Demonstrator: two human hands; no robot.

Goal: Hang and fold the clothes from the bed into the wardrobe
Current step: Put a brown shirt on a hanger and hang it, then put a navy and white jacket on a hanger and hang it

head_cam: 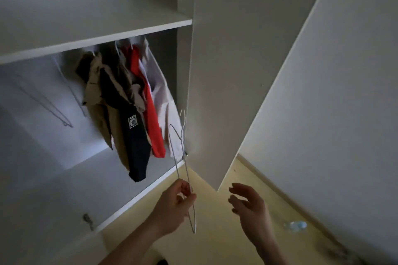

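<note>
My left hand (174,206) pinches a thin wire hanger (182,157) by its lower bar, hook pointing up, just outside the open white wardrobe (97,36). Nothing hangs on it. My right hand (249,204) hovers to its right with fingers relaxed and holds nothing. Inside the wardrobe, under the shelf, several garments hang side by side: a beige one (97,92), a dark navy one (133,133), a red one (153,118) and a white one (165,101). The bed is out of view.
Two bare wire hangers (53,105) hang at the left of the rail. The wardrobe door (237,71) stands open right of the garments. A white wall is further right. A clear plastic bottle (296,226) lies on the yellowish floor (215,232).
</note>
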